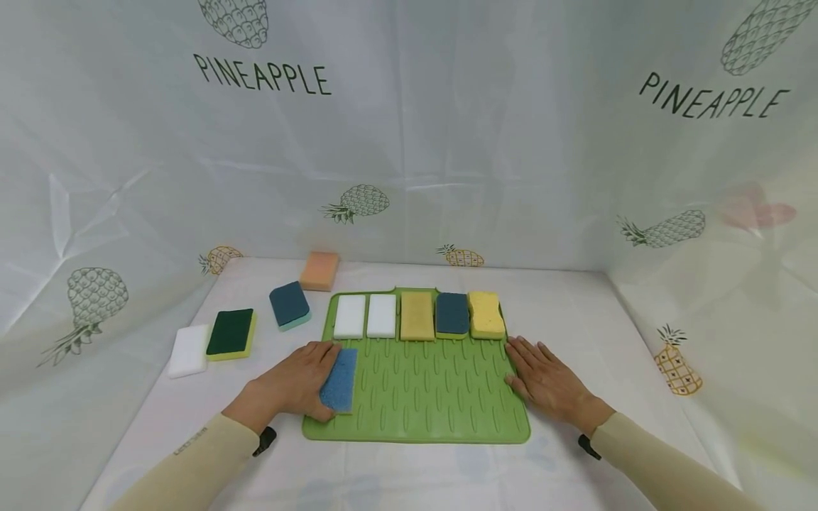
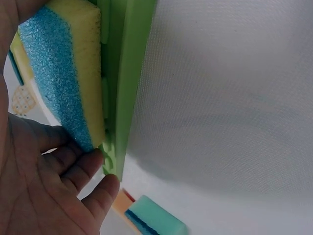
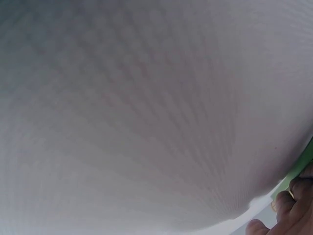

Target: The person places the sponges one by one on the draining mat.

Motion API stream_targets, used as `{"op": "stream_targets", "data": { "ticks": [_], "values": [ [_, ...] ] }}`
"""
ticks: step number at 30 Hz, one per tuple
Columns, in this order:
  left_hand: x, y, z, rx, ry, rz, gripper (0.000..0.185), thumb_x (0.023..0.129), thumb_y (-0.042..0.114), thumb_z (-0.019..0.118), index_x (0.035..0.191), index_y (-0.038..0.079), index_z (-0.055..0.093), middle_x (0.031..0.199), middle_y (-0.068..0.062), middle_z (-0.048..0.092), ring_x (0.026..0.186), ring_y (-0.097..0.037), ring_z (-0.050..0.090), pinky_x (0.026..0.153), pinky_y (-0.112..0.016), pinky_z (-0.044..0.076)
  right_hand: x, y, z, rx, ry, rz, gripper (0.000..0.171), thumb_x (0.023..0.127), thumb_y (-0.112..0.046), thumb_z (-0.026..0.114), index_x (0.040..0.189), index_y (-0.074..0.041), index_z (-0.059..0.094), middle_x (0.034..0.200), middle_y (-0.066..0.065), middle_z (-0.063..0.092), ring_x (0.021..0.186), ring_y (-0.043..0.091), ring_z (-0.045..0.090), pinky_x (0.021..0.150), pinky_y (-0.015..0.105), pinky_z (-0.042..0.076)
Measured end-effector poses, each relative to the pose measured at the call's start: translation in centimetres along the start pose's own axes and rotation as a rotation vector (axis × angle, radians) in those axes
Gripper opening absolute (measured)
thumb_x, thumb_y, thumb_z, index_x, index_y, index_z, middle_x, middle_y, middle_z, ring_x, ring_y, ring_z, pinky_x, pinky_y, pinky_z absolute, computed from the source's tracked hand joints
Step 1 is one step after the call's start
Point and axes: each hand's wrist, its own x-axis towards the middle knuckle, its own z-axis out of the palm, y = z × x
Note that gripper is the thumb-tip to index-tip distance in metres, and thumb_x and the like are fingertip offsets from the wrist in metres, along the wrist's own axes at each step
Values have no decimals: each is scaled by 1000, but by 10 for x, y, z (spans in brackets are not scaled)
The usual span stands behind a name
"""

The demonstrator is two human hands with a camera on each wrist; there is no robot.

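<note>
My left hand (image 1: 305, 380) grips a blue-and-yellow sponge (image 1: 340, 383) at the left side of a green ribbed mat (image 1: 434, 397). In the left wrist view, the thumb is at the sponge's upper end and the fingers at its lower end, its yellow side toward the mat. At the mat's right edge rests my right hand (image 1: 549, 380), fingers extended and holding nothing. Along the mat's back lie a white sponge (image 1: 349, 316), another white sponge (image 1: 381, 316), a tan-yellow sponge (image 1: 417, 316), a dark-topped yellow sponge (image 1: 451, 314) and a yellow sponge (image 1: 486, 315).
Left of the mat, on the white-covered table (image 1: 569, 305), are an orange sponge (image 1: 319, 271), a dark blue and teal sponge (image 1: 290, 305), a dark green and yellow sponge (image 1: 231, 333) and a white sponge (image 1: 189, 350). A pineapple-printed sheet (image 1: 486, 142) rises behind.
</note>
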Motion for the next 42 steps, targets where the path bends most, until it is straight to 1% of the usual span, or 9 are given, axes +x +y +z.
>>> {"op": "stream_targets", "data": {
  "ticks": [6,12,22,28,30,32,36,39,42],
  "values": [
    [-1,1,-2,4,-8,-2,116,74,53,84,159,-9,35,162,-24,41,149,-41,40,121,-56,39,0,-1,-2,4,9,-3,68,112,-41,49,162,4,36,169,20,36,157,39,35,127,58,30],
    [-1,1,-2,-2,-14,-8,116,74,54,84,160,-8,34,163,-23,39,150,-41,39,123,-56,37,-1,-3,-2,9,49,-17,68,110,-39,53,159,5,39,167,22,39,154,41,39,125,59,33],
    [-1,0,-1,-12,-23,-11,119,75,54,85,161,-7,31,165,-23,37,152,-41,36,124,-56,36,1,-1,-1,15,-4,6,69,112,-42,49,163,3,34,170,19,34,158,38,33,128,57,29],
    [-3,0,-6,-12,-6,-15,125,74,61,85,163,-7,29,166,-24,36,153,-43,35,124,-58,36,1,-1,0,10,-3,6,69,112,-41,49,162,3,35,170,20,35,157,39,33,127,58,30],
    [-5,-2,-10,-1,19,-12,123,77,62,84,163,-6,30,166,-24,37,153,-43,36,124,-58,36,1,-1,1,6,-2,5,69,111,-41,50,162,4,35,169,20,35,157,39,33,127,58,30],
    [-8,-5,-17,18,63,-8,113,83,59,83,161,-6,35,163,-25,40,152,-45,38,123,-59,37,0,-1,2,3,1,3,69,111,-41,50,162,4,34,169,20,35,157,39,34,127,58,30],
    [-18,-17,-29,125,226,-23,77,95,39,80,152,-4,50,153,-22,54,143,-43,50,116,-59,46,-1,0,3,-3,3,0,70,111,-42,50,163,3,34,170,20,35,157,39,33,127,57,30],
    [-29,-37,-34,203,355,-48,58,95,25,80,141,-4,60,140,-21,63,132,-40,59,107,-57,53,-1,0,3,-1,6,-2,70,111,-42,50,163,4,34,170,20,35,157,39,33,127,57,30],
    [-47,-65,-36,233,407,-85,50,94,18,80,135,-5,63,134,-23,66,126,-43,61,102,-59,54,-1,0,2,6,10,-3,70,111,-41,51,162,4,34,169,20,35,157,39,34,127,58,31]
  ]
}}
